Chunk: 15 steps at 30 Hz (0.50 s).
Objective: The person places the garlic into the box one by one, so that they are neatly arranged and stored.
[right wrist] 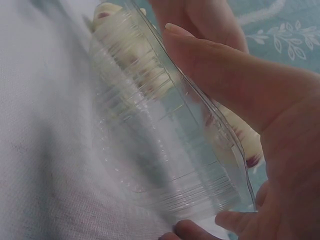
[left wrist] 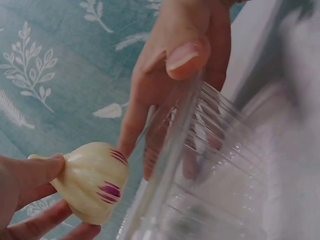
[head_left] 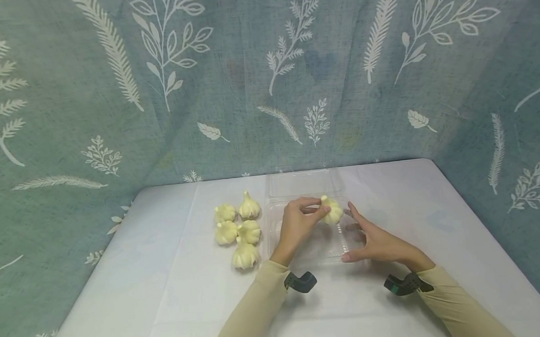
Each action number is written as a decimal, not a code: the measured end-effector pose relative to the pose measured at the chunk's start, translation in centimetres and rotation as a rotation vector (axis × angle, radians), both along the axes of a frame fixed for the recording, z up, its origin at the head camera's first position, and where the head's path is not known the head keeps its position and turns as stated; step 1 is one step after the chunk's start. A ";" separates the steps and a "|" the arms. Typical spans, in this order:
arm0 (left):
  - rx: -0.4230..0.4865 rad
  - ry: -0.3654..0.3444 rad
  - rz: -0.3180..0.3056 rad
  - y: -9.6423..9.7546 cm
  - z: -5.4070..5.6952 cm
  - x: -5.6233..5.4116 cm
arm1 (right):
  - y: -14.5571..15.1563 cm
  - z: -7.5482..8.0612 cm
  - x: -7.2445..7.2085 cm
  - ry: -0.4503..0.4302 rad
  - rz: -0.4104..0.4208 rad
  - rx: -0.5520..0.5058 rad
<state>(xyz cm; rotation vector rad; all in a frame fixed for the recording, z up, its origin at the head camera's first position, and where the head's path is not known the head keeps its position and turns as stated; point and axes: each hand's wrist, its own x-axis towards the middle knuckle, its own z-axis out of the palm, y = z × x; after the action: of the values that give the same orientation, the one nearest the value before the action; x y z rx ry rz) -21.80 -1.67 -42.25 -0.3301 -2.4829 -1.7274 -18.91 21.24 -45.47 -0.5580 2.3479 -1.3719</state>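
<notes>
My left hand (head_left: 296,225) pinches a pale garlic bulb (head_left: 332,210) between thumb and fingers, over the far right part of a clear plastic container (head_left: 318,246). Purple streaks mark the bulb (left wrist: 92,180) in the left wrist view, and its stem end sits at the thumb. Spread along the container's right side is my right hand (head_left: 382,241), thumb at the rim and the other fingers extended beside the outer wall. The right wrist view shows the ribbed wall of the container (right wrist: 145,135) close to that thumb, with garlic visible through the plastic.
Several more garlic bulbs (head_left: 245,253) lie grouped left of the container on the white tablecloth (head_left: 185,293). The container's clear lid (head_left: 304,183) lies folded back on its far side. A blue-green curtain with white leaf prints (head_left: 248,89) hangs behind the table.
</notes>
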 end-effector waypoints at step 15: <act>-0.078 -0.065 0.024 0.4 -1.1 -0.3 | -0.1 0.0 0.0 -0.009 -0.008 0.018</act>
<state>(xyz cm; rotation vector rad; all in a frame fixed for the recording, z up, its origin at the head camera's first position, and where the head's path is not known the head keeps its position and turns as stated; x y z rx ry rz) -22.13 -1.23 -43.38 -0.2533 -2.5933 -1.6621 -18.94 21.15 -45.45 -0.5368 2.3553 -1.3522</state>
